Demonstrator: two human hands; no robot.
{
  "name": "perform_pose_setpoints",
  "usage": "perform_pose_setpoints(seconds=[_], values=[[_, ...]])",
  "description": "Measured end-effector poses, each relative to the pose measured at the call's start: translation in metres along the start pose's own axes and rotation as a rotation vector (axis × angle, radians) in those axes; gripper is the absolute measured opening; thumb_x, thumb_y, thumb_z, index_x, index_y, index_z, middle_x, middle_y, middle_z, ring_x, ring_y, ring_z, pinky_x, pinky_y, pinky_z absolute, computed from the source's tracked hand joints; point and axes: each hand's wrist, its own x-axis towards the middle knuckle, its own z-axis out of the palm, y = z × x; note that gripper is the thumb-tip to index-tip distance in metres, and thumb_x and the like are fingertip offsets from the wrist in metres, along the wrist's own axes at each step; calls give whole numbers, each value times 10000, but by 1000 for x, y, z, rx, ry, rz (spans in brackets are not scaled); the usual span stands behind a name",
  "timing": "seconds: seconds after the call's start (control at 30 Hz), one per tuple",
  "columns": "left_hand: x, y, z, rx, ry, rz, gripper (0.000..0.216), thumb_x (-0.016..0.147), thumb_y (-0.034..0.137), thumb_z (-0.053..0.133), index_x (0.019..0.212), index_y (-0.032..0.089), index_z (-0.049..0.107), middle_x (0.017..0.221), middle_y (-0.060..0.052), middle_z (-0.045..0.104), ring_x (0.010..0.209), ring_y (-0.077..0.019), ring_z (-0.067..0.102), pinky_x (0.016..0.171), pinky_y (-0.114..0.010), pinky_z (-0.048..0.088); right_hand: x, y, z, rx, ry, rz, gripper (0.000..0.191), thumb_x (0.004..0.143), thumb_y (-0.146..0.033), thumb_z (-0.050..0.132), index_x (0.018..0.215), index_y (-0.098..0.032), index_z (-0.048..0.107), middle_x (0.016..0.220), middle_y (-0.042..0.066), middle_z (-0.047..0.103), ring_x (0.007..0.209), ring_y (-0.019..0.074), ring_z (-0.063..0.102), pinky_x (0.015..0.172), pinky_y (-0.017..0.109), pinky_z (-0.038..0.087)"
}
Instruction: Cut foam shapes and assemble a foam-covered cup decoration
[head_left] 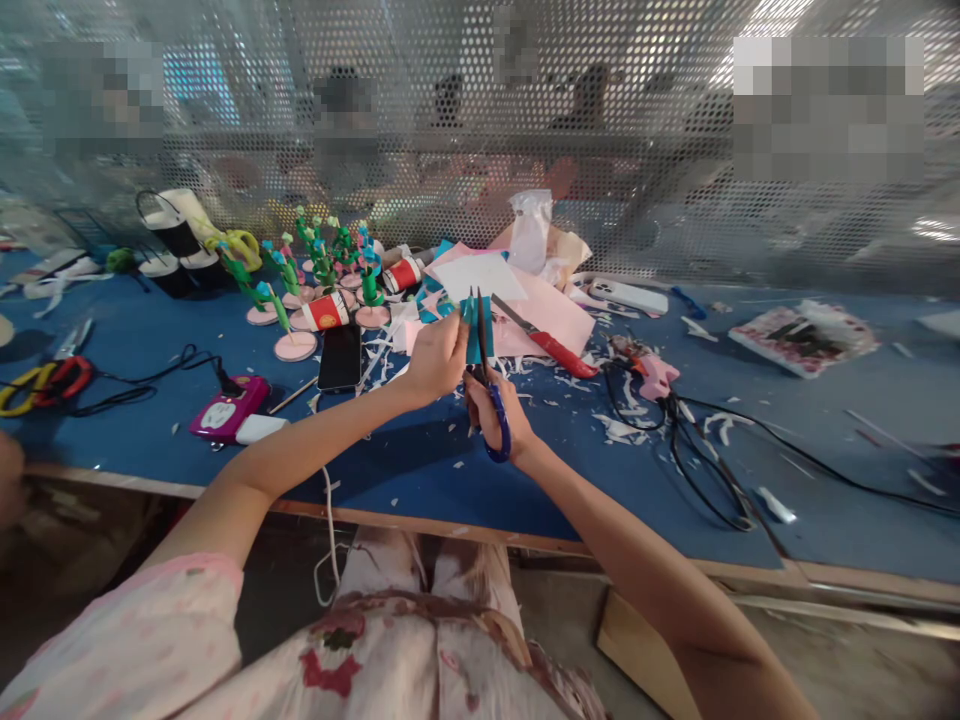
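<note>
My left hand [436, 358] pinches a small teal piece of foam sheet [475, 330] and holds it up above the blue table [420, 470]. My right hand [495, 410] grips blue-handled scissors [484, 375], fingers through the loops. The blades point upward and run through the middle of the teal piece. Both hands are close together over the table's middle, a little above scattered white scraps.
Pink and white sheets [517, 295] and a red-handled knife [551, 345] lie just behind the hands. Several green foam figures on pink discs [296, 345], a black phone [340, 356], a pink device [225, 408] and black cables [697, 450] surround them. A perforated screen [480, 130] closes the back.
</note>
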Motion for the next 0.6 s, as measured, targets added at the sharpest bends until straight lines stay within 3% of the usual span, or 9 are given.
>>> perform_pose_setpoints(seconds=[0.3,0.6], values=[[0,1,-1,23,-3,20,442,970,398,170,709,197,464,556,-10,480,507,-129,456,525,-284,357,-1,2,2,74,7,38,289,865,-494,440,761,-225,462,494,-44,449,380,120,464,432,253,380],[-2,1,2,-8,1,-1,413,966,399,172,689,212,414,541,-1,455,492,-132,431,512,-290,341,-1,0,5,7,93,48,315,851,-476,411,655,-228,407,510,-16,462,468,134,464,452,259,348]])
